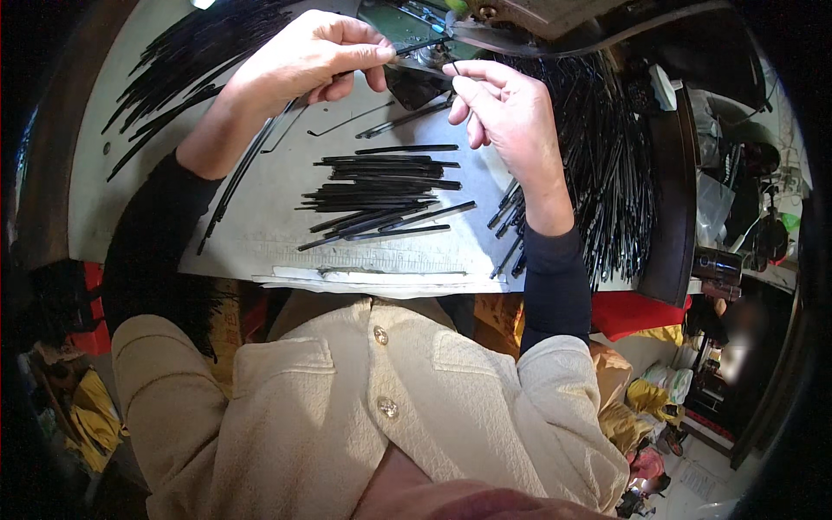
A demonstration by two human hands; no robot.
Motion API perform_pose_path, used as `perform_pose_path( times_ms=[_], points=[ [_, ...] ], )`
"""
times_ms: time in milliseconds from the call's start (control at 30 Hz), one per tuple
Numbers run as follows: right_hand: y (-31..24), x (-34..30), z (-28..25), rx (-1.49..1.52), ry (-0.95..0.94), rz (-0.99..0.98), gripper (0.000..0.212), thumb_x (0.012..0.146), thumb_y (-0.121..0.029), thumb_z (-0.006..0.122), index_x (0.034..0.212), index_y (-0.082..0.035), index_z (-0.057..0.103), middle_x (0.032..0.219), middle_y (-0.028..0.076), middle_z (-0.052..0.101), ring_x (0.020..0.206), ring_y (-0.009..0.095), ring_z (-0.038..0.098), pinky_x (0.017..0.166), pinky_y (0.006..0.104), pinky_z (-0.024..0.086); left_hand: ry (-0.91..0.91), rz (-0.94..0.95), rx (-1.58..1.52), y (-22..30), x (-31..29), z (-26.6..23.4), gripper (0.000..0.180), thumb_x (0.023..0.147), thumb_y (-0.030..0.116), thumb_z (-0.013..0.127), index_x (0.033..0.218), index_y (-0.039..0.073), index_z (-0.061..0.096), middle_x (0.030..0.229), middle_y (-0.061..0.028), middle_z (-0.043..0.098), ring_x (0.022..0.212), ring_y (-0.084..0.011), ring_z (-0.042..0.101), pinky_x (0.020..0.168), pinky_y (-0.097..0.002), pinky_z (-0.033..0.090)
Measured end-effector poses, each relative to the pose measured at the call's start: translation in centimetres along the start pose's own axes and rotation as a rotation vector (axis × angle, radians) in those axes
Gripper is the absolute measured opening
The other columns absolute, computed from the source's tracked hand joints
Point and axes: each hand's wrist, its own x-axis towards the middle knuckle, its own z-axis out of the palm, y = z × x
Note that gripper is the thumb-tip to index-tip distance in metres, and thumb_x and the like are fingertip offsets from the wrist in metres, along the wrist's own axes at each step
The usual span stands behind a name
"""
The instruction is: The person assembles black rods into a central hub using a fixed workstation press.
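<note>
My left hand (pixel 325 56) is closed in a pinch on a narrow black strip (pixel 422 46), which points right toward the metal parts under a machine head (pixel 555 16). Lower and to the right, my right hand (pixel 511 108) has thumb and forefinger pressed together beside those parts. A thin dark end (pixel 456 68) shows at its fingertips; what it belongs to is hard to make out. Below both hands, a small stack of short black strips (pixel 381 185) lies crosswise on the pale tabletop (pixel 260 225). A thin bent wire with a hooked end (pixel 351 120) rests beneath my left hand.
Long black strips are heaped at the far left (pixel 195 65), and a larger heap (pixel 607 165) covers the right side. A dark wooden board (pixel 667 191) edges the table there. A ruler scale (pixel 381 258) runs along the near edge. Clutter fills the right background.
</note>
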Motion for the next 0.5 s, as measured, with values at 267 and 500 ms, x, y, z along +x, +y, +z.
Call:
perform_pose_path(
  times_ms=[267,500],
  points=[
    [0.4,0.3,0.0,0.311,-0.026,0.127,0.026,0.085,-0.015,0.058,0.105,0.002,0.060,0.067,0.005,0.060,0.046,0.007,0.052,0.043,0.0161,0.040,-0.004,-0.068,-0.010,0.2,-0.4,-0.2,0.025,0.087,0.025,0.059,0.091,0.002,0.064,0.068,-0.0034,0.063,0.039,-0.0026,0.043,0.036,-0.0153,0.033],
    [2.6,1.3,-2.1,0.920,0.307,0.182,0.018,0.079,-0.006,0.063,0.095,0.002,0.060,0.081,0.013,0.065,0.067,0.017,0.064,0.060,0.0250,0.056,0.042,-0.081,-0.290,1.5,-1.7,2.2,0.021,0.083,0.018,0.059,0.089,-0.002,0.064,0.070,-0.0069,0.066,0.045,-0.0056,0.050,0.038,-0.0181,0.037]
  ],
)
